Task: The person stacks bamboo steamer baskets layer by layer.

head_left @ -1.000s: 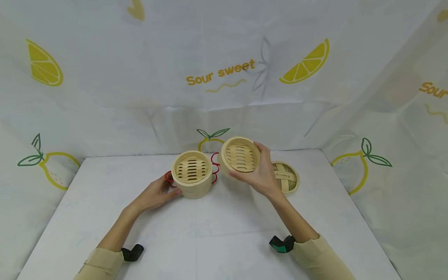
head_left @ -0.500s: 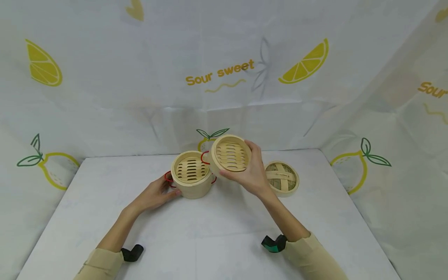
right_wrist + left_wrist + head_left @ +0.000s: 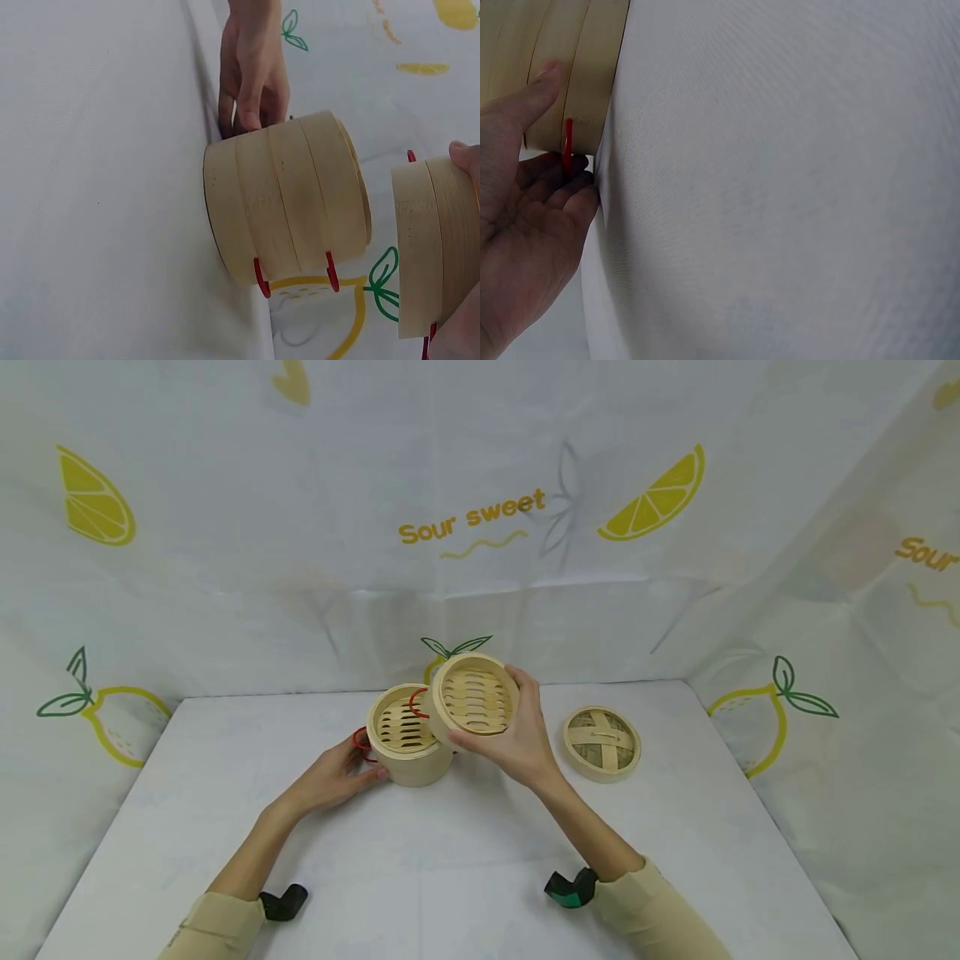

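Observation:
On the table stands a stacked bamboo steamer with a slatted top and red loop handles. My left hand holds its left side; in the left wrist view the thumb lies on the wall and the fingers sit by a red handle. My right hand grips another bamboo steamer basket by its right side. This basket is raised and tilted toward the head camera, and hides part of the stack's right side. The right wrist view shows a gap between the stack and the held basket.
A round woven bamboo lid lies on the white-covered table, right of the right hand. Behind the table hangs a white cloth with lemon prints.
My right hand has carried the bamboo steamer basket leftward, so it now overlaps the stack in the head view. The lid has come into full sight. My left hand stays put.

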`<state>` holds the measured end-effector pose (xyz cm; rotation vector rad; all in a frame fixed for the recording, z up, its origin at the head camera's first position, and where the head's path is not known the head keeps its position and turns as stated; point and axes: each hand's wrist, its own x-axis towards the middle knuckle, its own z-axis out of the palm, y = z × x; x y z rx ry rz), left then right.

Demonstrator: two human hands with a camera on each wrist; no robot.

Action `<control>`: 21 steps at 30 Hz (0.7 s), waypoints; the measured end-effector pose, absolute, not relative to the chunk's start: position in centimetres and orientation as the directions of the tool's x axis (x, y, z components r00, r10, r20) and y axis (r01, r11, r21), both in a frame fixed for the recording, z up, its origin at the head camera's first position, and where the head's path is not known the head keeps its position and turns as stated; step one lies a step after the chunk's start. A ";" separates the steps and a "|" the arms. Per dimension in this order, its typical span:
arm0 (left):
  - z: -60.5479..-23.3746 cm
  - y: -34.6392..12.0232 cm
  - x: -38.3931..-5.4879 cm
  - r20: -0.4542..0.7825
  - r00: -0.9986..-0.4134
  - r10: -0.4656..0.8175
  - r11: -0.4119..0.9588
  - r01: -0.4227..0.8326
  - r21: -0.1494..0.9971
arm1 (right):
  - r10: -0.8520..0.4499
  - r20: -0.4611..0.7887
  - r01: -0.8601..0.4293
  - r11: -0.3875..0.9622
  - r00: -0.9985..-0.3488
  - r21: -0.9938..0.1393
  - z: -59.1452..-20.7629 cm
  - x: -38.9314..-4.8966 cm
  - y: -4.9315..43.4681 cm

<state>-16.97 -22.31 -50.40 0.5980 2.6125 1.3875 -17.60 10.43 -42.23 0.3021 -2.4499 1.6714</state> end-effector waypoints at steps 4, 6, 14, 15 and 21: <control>-50.4 -22.3 -16.9 0.081 -0.912 0.403 0.500 0.293 0.815 | -0.069 0.260 -0.267 0.360 -0.963 -0.894 -42.4 -17.7 10.0; -50.4 -22.3 -17.0 0.082 -0.911 0.405 0.498 0.295 0.816 | -0.068 0.261 -0.267 0.365 -0.963 -0.892 -42.4 -17.6 9.8; -50.4 -22.3 -17.0 0.075 -0.913 0.401 0.503 0.288 0.815 | -0.089 0.261 -0.275 0.370 -0.961 -0.887 -42.0 -17.4 9.0; -50.4 -22.3 -17.0 0.075 -0.913 0.400 0.505 0.288 0.813 | -0.091 0.262 -0.277 0.370 -0.961 -0.887 -41.9 -17.4 9.0; -50.3 -22.3 -16.9 0.081 -0.914 0.398 0.509 0.293 0.809 | -0.099 0.265 -0.282 0.361 -0.959 -0.889 -41.6 -17.3 8.5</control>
